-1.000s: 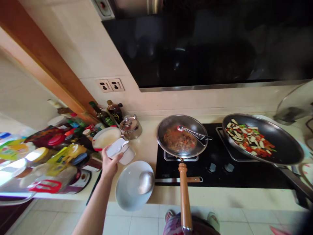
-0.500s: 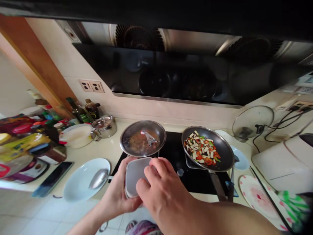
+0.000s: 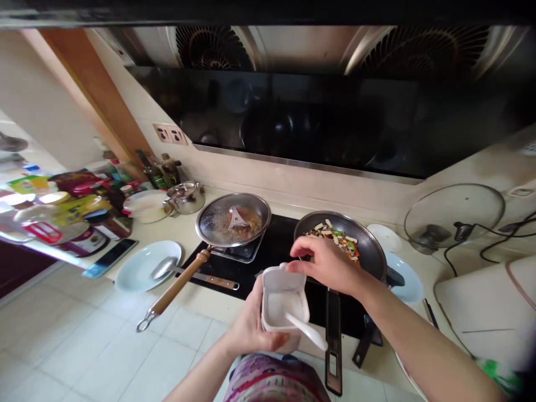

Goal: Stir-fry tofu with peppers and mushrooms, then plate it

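Observation:
My left hand (image 3: 262,324) is wrapped round a small square white container (image 3: 271,304), low in front of the hob. Its lid is up, and a white spoon (image 3: 307,330) leans out over the front rim. My right hand (image 3: 320,259) is at the lid's upper edge with its fingers apart, holding nothing. Behind that hand is a dark pan (image 3: 371,251) of sliced white pieces with red and green bits, partly hidden by it. A steel pan (image 3: 205,223) with a wooden handle holds brothy food and a triangular metal piece (image 3: 237,218).
On the left are a pale blue plate (image 3: 134,268) with a metal spoon (image 3: 163,268), a phone (image 3: 113,255), bottles and a steel pot (image 3: 186,201). A glass lid (image 3: 456,209) leans on the wall at the right. Pan handles stick out over the counter's front edge.
The container's lid has opened, showing the white spoon. My right hand has come off the lid's top to its raised edge. The view has shifted, revealing the steel pan's wooden handle.

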A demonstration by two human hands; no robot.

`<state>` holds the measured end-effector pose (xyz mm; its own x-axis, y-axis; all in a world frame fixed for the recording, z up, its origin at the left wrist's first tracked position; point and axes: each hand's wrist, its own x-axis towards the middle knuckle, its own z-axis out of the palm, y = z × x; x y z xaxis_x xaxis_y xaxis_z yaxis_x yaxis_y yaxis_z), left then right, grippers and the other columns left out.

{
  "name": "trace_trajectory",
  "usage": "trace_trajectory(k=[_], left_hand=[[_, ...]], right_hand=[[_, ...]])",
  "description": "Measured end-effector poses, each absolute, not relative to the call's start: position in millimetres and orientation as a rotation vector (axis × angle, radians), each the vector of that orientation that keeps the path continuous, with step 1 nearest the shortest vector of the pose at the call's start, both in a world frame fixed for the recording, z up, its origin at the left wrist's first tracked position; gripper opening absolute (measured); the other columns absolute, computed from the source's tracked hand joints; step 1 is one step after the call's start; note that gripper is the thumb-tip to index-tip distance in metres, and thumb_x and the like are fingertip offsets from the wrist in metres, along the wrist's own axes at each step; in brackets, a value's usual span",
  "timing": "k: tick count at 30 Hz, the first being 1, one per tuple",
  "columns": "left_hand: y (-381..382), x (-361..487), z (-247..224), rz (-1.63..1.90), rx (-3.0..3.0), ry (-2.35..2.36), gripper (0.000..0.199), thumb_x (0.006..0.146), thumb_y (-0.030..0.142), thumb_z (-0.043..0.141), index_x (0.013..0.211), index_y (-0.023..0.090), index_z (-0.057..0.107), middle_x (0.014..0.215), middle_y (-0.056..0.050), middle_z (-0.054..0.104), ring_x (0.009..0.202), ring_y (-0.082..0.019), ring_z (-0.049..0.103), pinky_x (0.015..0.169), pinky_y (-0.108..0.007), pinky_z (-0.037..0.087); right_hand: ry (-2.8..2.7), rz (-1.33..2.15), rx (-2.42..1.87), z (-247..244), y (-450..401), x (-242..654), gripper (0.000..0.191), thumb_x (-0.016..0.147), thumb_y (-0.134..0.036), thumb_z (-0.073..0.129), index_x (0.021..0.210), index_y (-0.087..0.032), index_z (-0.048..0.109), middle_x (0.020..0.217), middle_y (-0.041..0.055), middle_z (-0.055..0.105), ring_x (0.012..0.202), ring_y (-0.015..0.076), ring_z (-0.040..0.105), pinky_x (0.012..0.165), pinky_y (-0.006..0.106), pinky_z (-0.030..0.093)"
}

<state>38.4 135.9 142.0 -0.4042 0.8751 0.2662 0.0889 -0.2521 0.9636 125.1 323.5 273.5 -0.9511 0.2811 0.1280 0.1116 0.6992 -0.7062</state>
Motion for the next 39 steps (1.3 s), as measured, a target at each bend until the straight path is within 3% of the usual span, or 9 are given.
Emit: trace_trajectory(k=[3,5,8,12,21,31,39], left_hand=[[146,40,141,1.719,1.198,1.483,0.079,0.062,0.038,0.073,0.130,0.023,0.033,0.123,-0.010,0.050,0.111,-0.029,0.052,0.095,-0.042,0.044],[154,39,140,1.719,1.185,1.534,0.077,0.061,0.035,0.073,0.126,0.023,0.035,0.121,-0.010,0.050,0.109,-0.029,0.052,0.093,-0.042,0.044],[164,40,137,1.718,1.189,1.573,0.074,0.059,0.031,0.073,0.121,0.023,0.034,0.110,-0.008,0.054,0.097,-0.025,0.057,0.083,-0.037,0.049],[172,43,129,1.637,1.295,1.733,0.075,0.055,0.022,0.073,0.119,0.023,0.033,0.105,-0.006,0.057,0.089,-0.023,0.059,0.076,-0.034,0.050],[174,38,116,1.617,1.316,1.851,0.081,0.055,0.025,0.074,0.124,0.028,0.032,0.112,-0.006,0.056,0.095,-0.026,0.059,0.083,-0.040,0.050],[180,36,113,1.665,1.264,1.836,0.079,0.055,0.027,0.073,0.123,0.029,0.032,0.112,-0.005,0.057,0.096,-0.026,0.059,0.084,-0.040,0.049],[191,38,113,1.666,1.297,1.812,0.074,0.058,0.030,0.073,0.120,0.030,0.032,0.105,-0.003,0.058,0.090,-0.024,0.059,0.079,-0.039,0.051]], right_hand=[[-2.559,1.085,-0.467,241,329,179,0.009,0.087,-0.032,0.057,0.087,-0.024,0.062,0.085,0.0000,0.067,0.078,0.0162,0.062,0.072,0.030,0.048],[-2.482,1.141,-0.616,216,323,210,0.017,0.080,-0.033,0.065,0.096,-0.026,0.063,0.088,0.0010,0.068,0.079,0.0181,0.063,0.073,0.031,0.050],[-2.251,1.502,-0.714,181,302,228,0.040,0.071,-0.036,0.075,0.107,-0.025,0.060,0.080,0.0000,0.068,0.070,0.0176,0.064,0.065,0.029,0.053],[-1.799,1.882,-0.772,160,276,214,0.033,0.078,-0.045,0.069,0.099,-0.021,0.062,0.075,0.0025,0.069,0.067,0.0173,0.066,0.061,0.027,0.055],[-1.661,1.753,-0.893,144,280,220,0.027,0.079,-0.043,0.068,0.096,-0.022,0.069,0.080,0.0057,0.073,0.074,0.0198,0.070,0.070,0.027,0.058],[-1.221,1.871,-1.072,129,298,212,0.043,0.065,-0.053,0.078,0.088,-0.017,0.070,0.069,0.0066,0.071,0.064,0.0202,0.068,0.057,0.027,0.055],[-1.458,1.830,-1.020,129,306,217,0.039,0.070,-0.052,0.074,0.087,-0.017,0.070,0.068,0.0065,0.070,0.061,0.0190,0.066,0.057,0.027,0.056]])
